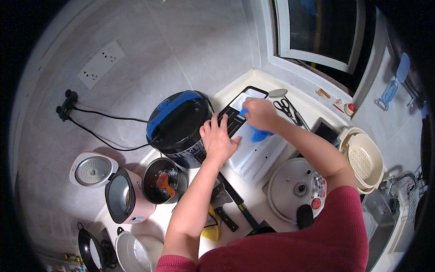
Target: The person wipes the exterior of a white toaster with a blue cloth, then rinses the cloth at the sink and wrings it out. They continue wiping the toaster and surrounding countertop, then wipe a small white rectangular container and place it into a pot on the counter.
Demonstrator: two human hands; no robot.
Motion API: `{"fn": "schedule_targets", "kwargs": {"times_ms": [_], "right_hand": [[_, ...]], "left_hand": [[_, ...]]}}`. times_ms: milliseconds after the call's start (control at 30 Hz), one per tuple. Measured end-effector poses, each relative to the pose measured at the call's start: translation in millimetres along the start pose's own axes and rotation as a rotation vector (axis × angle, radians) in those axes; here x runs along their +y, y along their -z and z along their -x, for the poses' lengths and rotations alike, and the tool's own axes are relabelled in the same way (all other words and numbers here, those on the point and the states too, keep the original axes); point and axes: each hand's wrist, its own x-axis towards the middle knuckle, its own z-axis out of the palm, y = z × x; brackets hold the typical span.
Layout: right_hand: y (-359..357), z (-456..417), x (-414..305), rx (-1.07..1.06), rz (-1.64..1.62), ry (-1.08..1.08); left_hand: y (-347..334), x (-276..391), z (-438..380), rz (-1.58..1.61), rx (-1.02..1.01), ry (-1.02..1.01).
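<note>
A white plastic holder (245,153) with a slotted black top (234,125) stands tilted-looking against the wall side of the counter. My left hand (219,137) rests on its near left edge, fingers spread over the black slots. At the top's far end, my right hand (260,114) is closed around a blue cloth (261,135), part of which hangs over the white body. A small blue bit also shows by my fingertips. To the right of the holder lie black-handled scissors (282,108) and a metal ladle (278,92).
A black-and-blue cooker (180,136) crowds the left, beside a dark pot (153,183) with an orange utensil (165,184) and a pink rice cooker (142,204) with lid raised. Nearer me lie a cleaver (226,217) and a lidded pressure cooker (289,190). Cream baskets (372,159) stand by the sink (380,217).
</note>
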Motion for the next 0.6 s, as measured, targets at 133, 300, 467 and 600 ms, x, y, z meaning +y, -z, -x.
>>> {"fn": "schedule_targets", "kwargs": {"times_ms": [133, 300, 467, 600], "right_hand": [[3, -2, -4, -0.032, -0.004, -0.056], [17, -10, 40, -0.04, 0.203, -0.264], [-3, 3, 7, -0.061, 0.079, -0.111], [-2, -1, -6, -0.053, 0.046, -0.135]], "left_hand": [[0, -7, 4, 0.013, 0.019, -0.045], [2, -1, 8, -0.004, 0.01, -0.036], [-1, 1, 0, -0.01, -0.011, 0.007], [3, -4, 3, -0.001, -0.015, -0.025]]}}
